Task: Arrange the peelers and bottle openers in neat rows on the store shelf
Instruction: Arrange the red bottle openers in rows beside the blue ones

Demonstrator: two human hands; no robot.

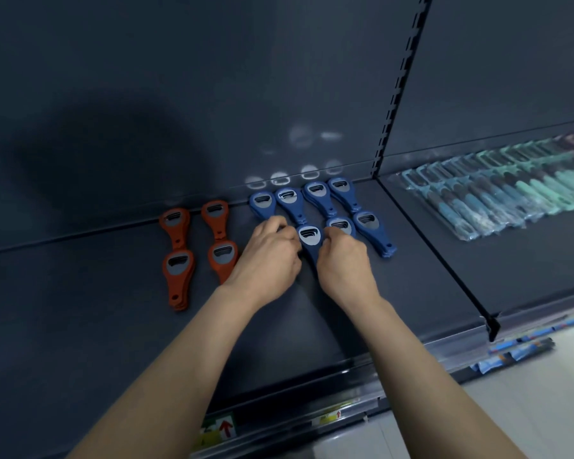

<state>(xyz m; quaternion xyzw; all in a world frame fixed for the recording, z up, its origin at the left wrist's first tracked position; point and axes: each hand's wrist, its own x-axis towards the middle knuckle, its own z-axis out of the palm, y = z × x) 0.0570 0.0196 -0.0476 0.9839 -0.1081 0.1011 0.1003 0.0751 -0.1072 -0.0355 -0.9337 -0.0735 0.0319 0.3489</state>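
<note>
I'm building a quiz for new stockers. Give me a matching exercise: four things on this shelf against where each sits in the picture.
Things:
1. orange openers
2. blue openers
3. bagged peelers
4. red-arrow label

Places:
a. rightmost
b. lowest, at the front edge
c. leftmost
d. centre

Pairs: 1-c; 2-d; 3-a; 4-b.

My bare forearms reach forward from the lower edge of the view and draw together, so my hands sit close side by side with their backs up and wrists fairly straight. My left hand [269, 256] has its fingers curled inward, the tips pressed to the left edge of a blue bottle opener [310, 238]. My right hand [343, 263] mirrors it, fingers bent, gripping the opener's right edge.
</note>
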